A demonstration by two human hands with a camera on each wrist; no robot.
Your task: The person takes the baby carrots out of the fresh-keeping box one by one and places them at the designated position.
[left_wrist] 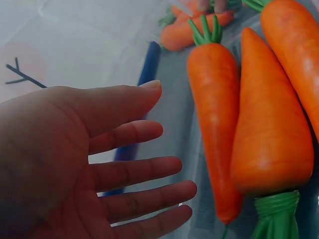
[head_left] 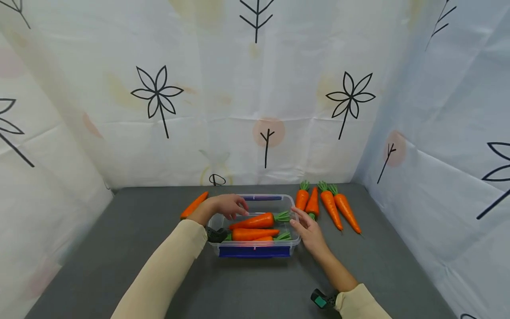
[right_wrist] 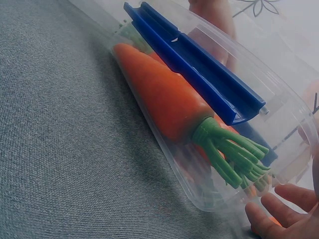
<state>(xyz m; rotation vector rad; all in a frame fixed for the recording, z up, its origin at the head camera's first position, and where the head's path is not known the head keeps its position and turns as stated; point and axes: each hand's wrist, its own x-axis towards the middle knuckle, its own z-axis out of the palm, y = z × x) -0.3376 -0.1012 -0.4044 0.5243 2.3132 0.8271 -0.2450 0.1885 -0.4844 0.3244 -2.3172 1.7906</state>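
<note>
A clear plastic box with blue latches holds three orange carrots with green tops: one upper carrot, a middle carrot and a front carrot, partly behind the box's front wall. Over the box's back left part hovers my left hand. Its fingers are spread and hold nothing, beside the carrots in the left wrist view. At the box's right side, my right hand has its fingertips by the rim, loosely bent. Whether they touch the wall I cannot tell.
Outside the box, several carrots lie to its right on the grey table. One carrot lies at the left, partly behind the left forearm. A patterned white cloth stands around the back and sides.
</note>
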